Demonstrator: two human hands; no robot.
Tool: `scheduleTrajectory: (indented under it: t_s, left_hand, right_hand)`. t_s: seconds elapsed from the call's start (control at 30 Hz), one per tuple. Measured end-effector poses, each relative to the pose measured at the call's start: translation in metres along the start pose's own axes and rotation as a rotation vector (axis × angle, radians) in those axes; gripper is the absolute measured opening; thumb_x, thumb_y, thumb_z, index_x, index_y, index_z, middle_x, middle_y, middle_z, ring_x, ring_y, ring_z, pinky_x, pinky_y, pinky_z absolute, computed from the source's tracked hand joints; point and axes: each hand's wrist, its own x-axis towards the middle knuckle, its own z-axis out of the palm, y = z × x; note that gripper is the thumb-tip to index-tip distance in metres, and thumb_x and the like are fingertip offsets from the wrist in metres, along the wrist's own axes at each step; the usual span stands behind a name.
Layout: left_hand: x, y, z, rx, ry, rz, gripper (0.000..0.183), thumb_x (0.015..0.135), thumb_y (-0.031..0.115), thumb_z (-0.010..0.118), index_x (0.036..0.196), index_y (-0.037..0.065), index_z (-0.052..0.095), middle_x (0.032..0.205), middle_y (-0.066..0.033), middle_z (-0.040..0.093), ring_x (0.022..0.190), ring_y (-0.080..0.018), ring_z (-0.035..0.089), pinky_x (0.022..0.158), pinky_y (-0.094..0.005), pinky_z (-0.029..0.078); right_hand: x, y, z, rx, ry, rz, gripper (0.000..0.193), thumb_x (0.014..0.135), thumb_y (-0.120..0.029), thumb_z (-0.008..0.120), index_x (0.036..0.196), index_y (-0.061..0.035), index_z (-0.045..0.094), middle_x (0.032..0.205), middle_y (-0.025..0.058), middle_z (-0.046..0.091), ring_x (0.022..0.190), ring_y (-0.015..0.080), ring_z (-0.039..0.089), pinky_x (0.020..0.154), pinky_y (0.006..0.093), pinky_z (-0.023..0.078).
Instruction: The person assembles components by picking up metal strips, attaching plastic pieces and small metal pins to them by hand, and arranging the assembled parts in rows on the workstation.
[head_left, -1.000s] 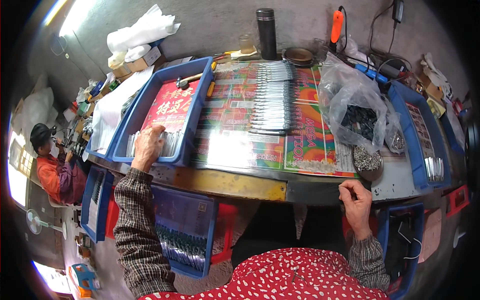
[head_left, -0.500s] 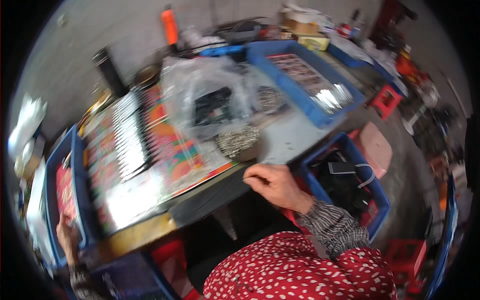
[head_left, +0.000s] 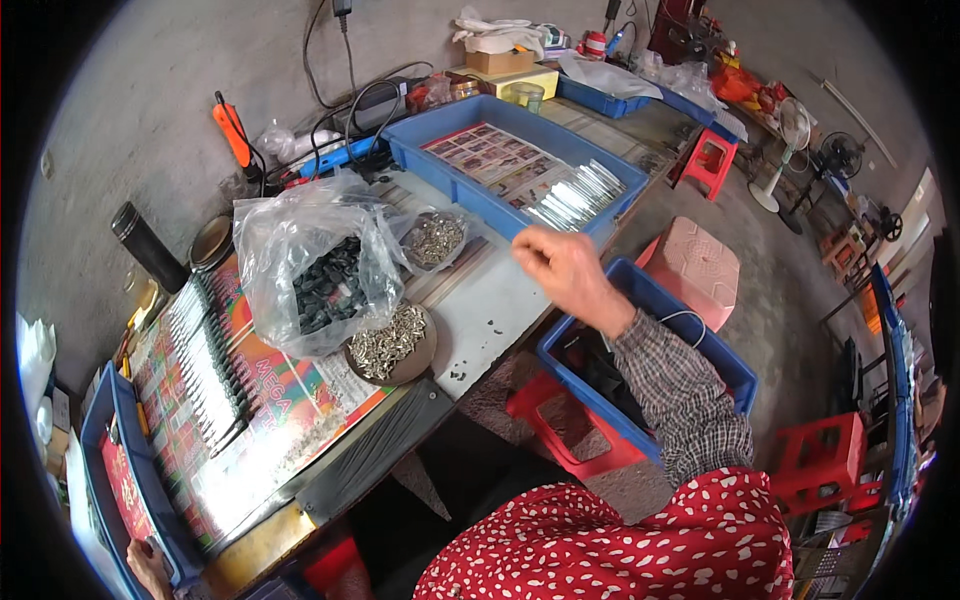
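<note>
While holding the curled right hand (head_left: 572,277) near a rectangular blue plastic tray (head_left: 460,186), has half-curled left hand (head_left: 150,572) at similar tray (head_left: 153,488); cannot tell either's grip.

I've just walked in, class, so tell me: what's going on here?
A person works bare-handed at a grey-topped bench. Their right hand is curled closed by the near end of a blue rectangular plastic tray holding slim silvery rods; nothing shows in its grip. Their left hand is at another blue plastic tray with a red sheet; its grip is unclear. On the bench lie a row of slim pen-like pieces, a clear plastic bag of small black pieces and a round brown dish of silvery bits.
</note>
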Motion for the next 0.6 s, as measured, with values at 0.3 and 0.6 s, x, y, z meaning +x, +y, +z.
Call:
scheduleTrajectory:
  t_s: [0.3,0.6]
  left_hand:
    - [0.010,0.132,-0.080,0.199,0.068,-0.056,0.030,0.089,0.038,0.061,0.083,0.009,0.065,0.077,-0.0113,0.067,0.066,-0.0281,0.064,0.058,-0.0363,0.049]
    - [0.014,0.184,-0.088,0.617,0.288,-0.042,0.028,0.097,0.039,0.051,0.102,0.014,0.063,0.078,-0.0011,0.063,0.062,-0.0199,0.061,0.057,-0.0348,0.048]
  right_hand:
    - [0.043,0.073,-0.025,-0.358,0.007,0.087,0.016,0.085,-0.016,0.057,0.090,-0.0050,0.066,0.088,0.0150,0.067,0.085,0.0316,0.064,0.074,0.0430,0.049]
    - [0.065,0.100,-0.016,-0.419,-0.406,0.162,0.033,0.083,-0.011,0.055,0.114,-0.0122,0.066,0.114,0.0141,0.064,0.111,0.0317,0.057,0.096,0.0429,0.044]
